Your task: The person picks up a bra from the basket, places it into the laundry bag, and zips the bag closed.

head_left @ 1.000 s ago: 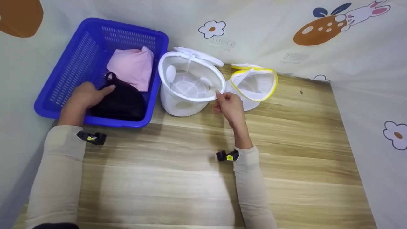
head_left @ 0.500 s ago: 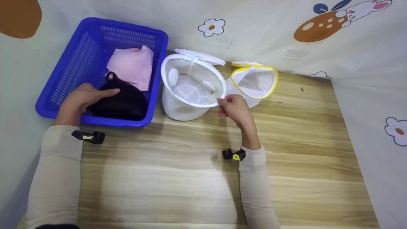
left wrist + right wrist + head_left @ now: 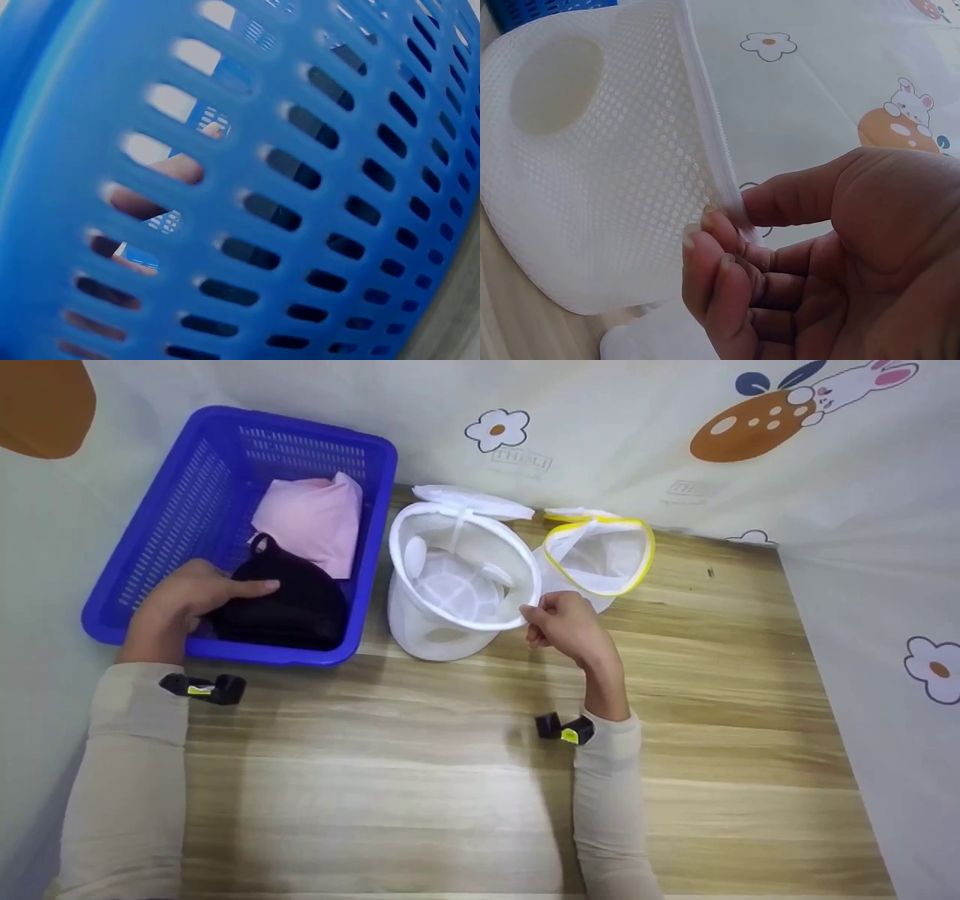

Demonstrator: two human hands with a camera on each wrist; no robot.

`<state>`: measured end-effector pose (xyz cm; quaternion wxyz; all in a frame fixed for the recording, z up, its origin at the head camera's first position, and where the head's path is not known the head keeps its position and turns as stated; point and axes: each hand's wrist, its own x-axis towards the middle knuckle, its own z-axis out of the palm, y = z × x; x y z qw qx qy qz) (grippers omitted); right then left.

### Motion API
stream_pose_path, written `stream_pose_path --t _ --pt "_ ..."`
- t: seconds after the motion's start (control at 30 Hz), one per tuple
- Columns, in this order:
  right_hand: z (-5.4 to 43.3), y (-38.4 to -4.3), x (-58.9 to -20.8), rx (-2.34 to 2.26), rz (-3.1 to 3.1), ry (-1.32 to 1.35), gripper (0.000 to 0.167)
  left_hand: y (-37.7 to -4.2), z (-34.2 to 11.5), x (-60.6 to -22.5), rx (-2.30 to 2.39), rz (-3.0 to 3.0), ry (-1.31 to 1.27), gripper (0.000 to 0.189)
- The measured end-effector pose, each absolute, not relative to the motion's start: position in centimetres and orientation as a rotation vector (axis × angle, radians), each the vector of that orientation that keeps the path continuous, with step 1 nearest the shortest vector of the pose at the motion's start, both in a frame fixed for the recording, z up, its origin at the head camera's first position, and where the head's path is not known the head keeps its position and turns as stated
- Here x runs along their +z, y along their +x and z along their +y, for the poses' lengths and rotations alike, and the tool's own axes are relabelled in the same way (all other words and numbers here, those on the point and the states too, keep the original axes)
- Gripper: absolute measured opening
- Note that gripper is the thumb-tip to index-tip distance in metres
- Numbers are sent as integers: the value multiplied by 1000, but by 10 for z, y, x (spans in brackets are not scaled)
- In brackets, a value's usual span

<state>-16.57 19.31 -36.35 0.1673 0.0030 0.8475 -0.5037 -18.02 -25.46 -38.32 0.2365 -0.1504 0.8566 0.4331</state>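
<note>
In the head view my left hand point(image 3: 191, 596) is inside the blue basket point(image 3: 371, 510), gripping a black folded bra point(image 3: 289, 604) with the thumb on top; the other fingers are hidden. Seen from the left wrist, the basket wall point(image 3: 225, 195) fills the frame, with bits of the hand behind its slots. My right hand point(image 3: 570, 630) pinches the zipped rim of a white mesh laundry bag point(image 3: 427, 619) between thumb and index finger, clear also in the right wrist view. That bag stands upright, its lid flap point(image 3: 480, 504) folded back.
A pink garment point(image 3: 311, 517) lies in the basket behind the black bra. Right of the white bag stands a smaller mesh bag with a yellow zip rim point(image 3: 643, 559), open at the top. A patterned cloth point(image 3: 600, 435) hangs behind and at the sides of the wooden tabletop point(image 3: 390, 795).
My right hand has drawn the white laundry bag nearer and slightly to the right. The left hand has stayed on the black bra, shifting only slightly.
</note>
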Motion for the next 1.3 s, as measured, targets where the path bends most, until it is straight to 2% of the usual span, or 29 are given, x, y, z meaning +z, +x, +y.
stream_pose_path --t 0.23,0.57,0.77,0.93,0.97,1.3 --pt "196 -163 -360 -1408 2420 -13 25 -178 -255 -382 1243 2345 -421 78" --pt "202 -159 -361 -1452 2407 -8 25 -180 -254 -383 1281 2347 -379 62" --pt "203 -157 -361 -1429 2419 -19 25 -179 -254 -385 1275 2358 -332 69" --pt "203 -155 -363 -1394 2435 -24 25 -178 -256 -386 1266 2350 -280 100" --pt "203 -155 -363 -1384 2444 -26 25 -178 -256 -387 1267 2352 -269 101" --pt "207 -155 -360 -1349 2475 -28 26 -179 -254 -387 1327 2434 -247 87"
